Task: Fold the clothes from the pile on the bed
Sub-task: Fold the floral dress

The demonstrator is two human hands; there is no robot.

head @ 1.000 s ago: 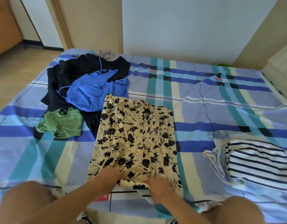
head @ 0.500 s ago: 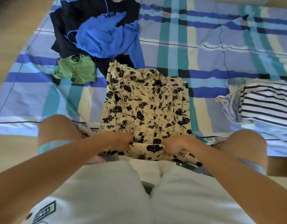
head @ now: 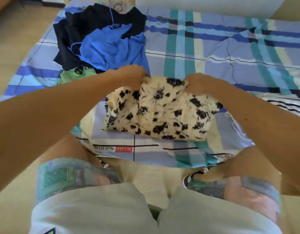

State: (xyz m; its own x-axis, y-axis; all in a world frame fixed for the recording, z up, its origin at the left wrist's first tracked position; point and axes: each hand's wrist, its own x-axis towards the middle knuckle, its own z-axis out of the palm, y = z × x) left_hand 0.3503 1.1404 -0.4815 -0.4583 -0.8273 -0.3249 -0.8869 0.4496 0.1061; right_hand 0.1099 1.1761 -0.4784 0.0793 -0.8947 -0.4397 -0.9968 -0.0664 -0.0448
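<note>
A cream garment with black flowers [head: 161, 114] lies doubled over on the checked bed sheet [head: 213, 53] in front of me. My left hand [head: 132, 76] grips its far left corner and my right hand [head: 199, 83] grips its far right corner, both with curled fingers. Behind my left hand lies the pile: a blue top [head: 112, 46] on black clothes [head: 81, 29], with a green piece [head: 73, 76] at the near side, partly hidden by my left arm.
A folded white garment with dark stripes [head: 288, 105] lies at the right edge of the bed, behind my right arm. My knees press against the near edge of the bed. Wooden floor [head: 15, 36] shows on the left.
Both hands carried the near hem of the flowered garment away from me and over its far part, so it now lies folded in half. The camera tilted down and closer.
</note>
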